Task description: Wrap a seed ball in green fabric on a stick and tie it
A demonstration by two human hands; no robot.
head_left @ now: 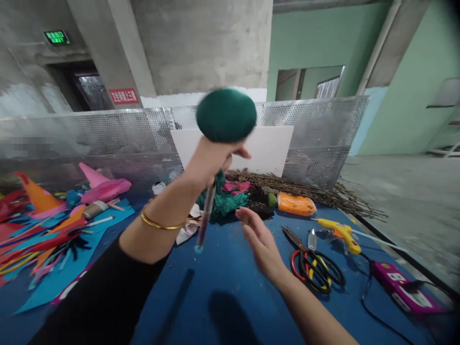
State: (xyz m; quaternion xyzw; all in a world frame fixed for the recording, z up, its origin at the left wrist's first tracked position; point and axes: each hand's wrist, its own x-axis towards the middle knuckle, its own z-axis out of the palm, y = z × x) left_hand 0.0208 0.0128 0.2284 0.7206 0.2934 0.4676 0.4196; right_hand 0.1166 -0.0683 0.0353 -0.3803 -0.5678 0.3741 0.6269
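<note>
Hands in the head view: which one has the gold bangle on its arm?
The left hand, below the round green object, wears the bangle; the right hand shows none.

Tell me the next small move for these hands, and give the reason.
I would probably bring the right hand over to steady the stick near its lower end: the left hand grips it high up, its lower end seems lifted off the blue tabletop, and the right hand is open, holding nothing, close by.

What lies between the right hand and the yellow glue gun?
In the head view, overlapping cutting tools lie between the right hand and the glue gun.
</note>
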